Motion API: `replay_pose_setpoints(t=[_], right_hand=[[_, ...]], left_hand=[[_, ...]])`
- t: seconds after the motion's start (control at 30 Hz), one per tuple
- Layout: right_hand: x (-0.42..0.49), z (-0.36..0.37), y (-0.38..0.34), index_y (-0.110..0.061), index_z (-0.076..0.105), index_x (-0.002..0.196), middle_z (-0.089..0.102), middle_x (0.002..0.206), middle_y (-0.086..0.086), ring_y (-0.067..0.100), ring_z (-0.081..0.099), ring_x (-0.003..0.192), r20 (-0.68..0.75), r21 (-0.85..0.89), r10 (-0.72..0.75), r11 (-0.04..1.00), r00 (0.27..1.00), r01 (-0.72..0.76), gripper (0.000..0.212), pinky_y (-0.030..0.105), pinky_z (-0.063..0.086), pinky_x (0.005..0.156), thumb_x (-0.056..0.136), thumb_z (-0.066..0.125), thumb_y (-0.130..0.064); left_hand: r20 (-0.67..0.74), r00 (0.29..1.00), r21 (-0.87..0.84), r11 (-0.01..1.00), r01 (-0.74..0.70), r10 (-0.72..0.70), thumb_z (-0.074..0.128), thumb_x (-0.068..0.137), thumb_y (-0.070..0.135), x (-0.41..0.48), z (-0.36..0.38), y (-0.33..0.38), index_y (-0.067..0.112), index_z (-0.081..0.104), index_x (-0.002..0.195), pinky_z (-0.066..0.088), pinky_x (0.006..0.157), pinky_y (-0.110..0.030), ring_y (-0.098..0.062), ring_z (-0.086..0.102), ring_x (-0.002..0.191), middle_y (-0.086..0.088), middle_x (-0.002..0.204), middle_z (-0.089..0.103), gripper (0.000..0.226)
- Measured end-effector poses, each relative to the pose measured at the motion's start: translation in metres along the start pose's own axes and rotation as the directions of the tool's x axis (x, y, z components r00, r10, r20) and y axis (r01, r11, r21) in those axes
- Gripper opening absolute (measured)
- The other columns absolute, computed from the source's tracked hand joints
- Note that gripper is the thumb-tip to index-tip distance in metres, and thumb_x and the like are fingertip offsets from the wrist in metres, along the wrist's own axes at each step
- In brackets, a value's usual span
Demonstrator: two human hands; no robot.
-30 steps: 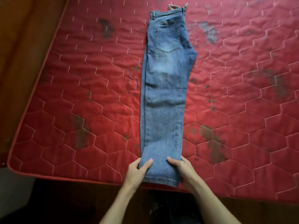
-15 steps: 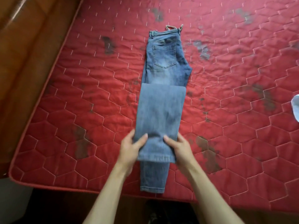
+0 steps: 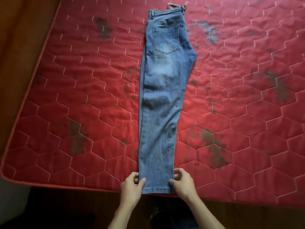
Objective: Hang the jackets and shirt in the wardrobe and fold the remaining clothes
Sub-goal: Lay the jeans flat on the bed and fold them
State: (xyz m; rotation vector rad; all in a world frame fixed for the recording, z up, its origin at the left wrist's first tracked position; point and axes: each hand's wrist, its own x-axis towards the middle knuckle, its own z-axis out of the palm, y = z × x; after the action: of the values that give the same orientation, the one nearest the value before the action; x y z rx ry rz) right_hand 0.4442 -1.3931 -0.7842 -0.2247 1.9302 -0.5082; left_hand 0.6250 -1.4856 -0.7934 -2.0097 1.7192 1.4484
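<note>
Half a second ago we had the leg ends doubled up over the thighs; now the jeans (image 3: 163,96) lie unfolded at full length again, as one second ago. Left hand (image 3: 132,185): thumb on the denim, fingers curled at the hem's 9 o'clock edge, pinching it. Right hand (image 3: 183,184): grips the 3 o'clock edge likewise, thumb on top. Both forearms enter from 6 o'clock. Jeans flat on the red quilted mattress (image 3: 82,96), back pocket up, waistband at 12 o'clock, hem at 6 o'clock by the mattress edge, between our hands
</note>
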Motion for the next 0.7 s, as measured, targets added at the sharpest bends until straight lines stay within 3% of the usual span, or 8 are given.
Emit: replay_pose_setpoints(t=[0.07, 0.17, 0.3, 0.43, 0.53, 0.63, 0.7], right_hand=[[0.003, -0.001, -0.011, -0.031, 0.060, 0.096, 0.071, 0.093, -0.012, 0.003, 0.067, 0.088, -0.019, 0.053, -0.008, 0.999, 1.000, 0.009, 0.026, 0.019, 0.051, 0.070, 0.084, 0.069, -0.010], [0.015, -0.004, -0.031, -0.029, 0.064, 0.094, 0.074, 0.092, -0.009, 0.007, 0.070, 0.089, -0.027, 0.182, -0.013, 0.983, 1.000, 0.017, 0.027, 0.032, 0.057, 0.085, 0.080, 0.073, -0.008], [0.047, -0.016, -0.069, -0.010, 0.067, 0.103, 0.074, 0.090, 0.004, 0.005, 0.071, 0.073, 0.024, 0.449, -0.005, 0.894, 1.000, -0.006, 0.026, 0.017, 0.054, 0.065, 0.082, 0.071, 0.004], [0.091, -0.039, -0.103, -0.009, 0.069, 0.104, 0.077, 0.091, 0.009, 0.018, 0.073, 0.078, 0.095, 0.635, 0.025, 0.768, 0.995, -0.080, 0.024, 0.026, 0.055, 0.066, 0.082, 0.070, 0.002], [0.129, -0.060, -0.129, -0.007, 0.070, 0.101, 0.077, 0.093, 0.011, 0.021, 0.073, 0.081, 0.163, 0.693, 0.000, 0.712, 0.987, -0.114, 0.018, 0.026, 0.054, 0.066, 0.084, 0.066, 0.000], [0.162, -0.081, -0.158, -0.006, 0.071, 0.104, 0.076, 0.100, 0.014, 0.027, 0.074, 0.088, 0.195, 0.715, -0.030, 0.688, 0.980, -0.122, 0.021, 0.032, 0.056, 0.074, 0.084, 0.066, -0.004], [0.179, -0.094, -0.175, -0.003, 0.071, 0.109, 0.075, 0.103, 0.017, 0.032, 0.073, 0.095, 0.204, 0.742, -0.045, 0.658, 0.978, -0.124, 0.025, 0.038, 0.057, 0.084, 0.084, 0.066, -0.005]], left_hand=[[-0.015, 1.000, -0.011, 1.000, 0.002, -0.003, 0.076, 0.085, 0.025, 0.006, -0.004, 0.008, 0.031, 0.064, 0.095, 0.059, 0.068, -0.027, 0.000, 0.070, 0.068, 0.011, 0.079, 0.073, 0.016], [-0.040, 0.999, -0.108, 0.994, 0.001, -0.005, 0.078, 0.084, 0.021, 0.025, -0.008, 0.032, 0.025, 0.063, 0.108, 0.058, 0.069, -0.025, -0.004, 0.071, 0.074, 0.007, 0.086, 0.073, 0.029], [-0.035, 0.999, -0.226, 0.974, -0.016, 0.008, 0.080, 0.081, 0.026, 0.069, -0.009, 0.075, 0.024, 0.058, 0.115, 0.060, 0.079, -0.044, -0.016, 0.072, 0.082, -0.001, 0.091, 0.073, 0.041], [-0.048, 0.999, -0.368, 0.930, -0.021, 0.003, 0.079, 0.083, 0.021, 0.118, -0.004, 0.124, 0.015, 0.061, 0.107, 0.059, 0.083, -0.046, -0.022, 0.074, 0.085, -0.009, 0.094, 0.076, 0.031], [-0.040, 0.999, -0.428, 0.904, -0.001, -0.018, 0.080, 0.083, 0.023, 0.158, -0.003, 0.159, 0.015, 0.067, 0.097, 0.059, 0.085, -0.048, -0.024, 0.074, 0.086, -0.008, 0.091, 0.077, 0.021], [-0.044, 0.999, -0.439, 0.898, -0.008, -0.013, 0.080, 0.082, 0.028, 0.194, -0.006, 0.196, 0.009, 0.068, 0.084, 0.060, 0.082, -0.041, -0.024, 0.073, 0.084, -0.006, 0.087, 0.076, 0.022], [0.003, 1.000, -0.474, 0.881, 0.020, -0.021, 0.079, 0.083, 0.029, 0.211, -0.011, 0.219, 0.008, 0.070, 0.088, 0.059, 0.081, -0.037, -0.022, 0.073, 0.086, -0.004, 0.089, 0.076, 0.023]])
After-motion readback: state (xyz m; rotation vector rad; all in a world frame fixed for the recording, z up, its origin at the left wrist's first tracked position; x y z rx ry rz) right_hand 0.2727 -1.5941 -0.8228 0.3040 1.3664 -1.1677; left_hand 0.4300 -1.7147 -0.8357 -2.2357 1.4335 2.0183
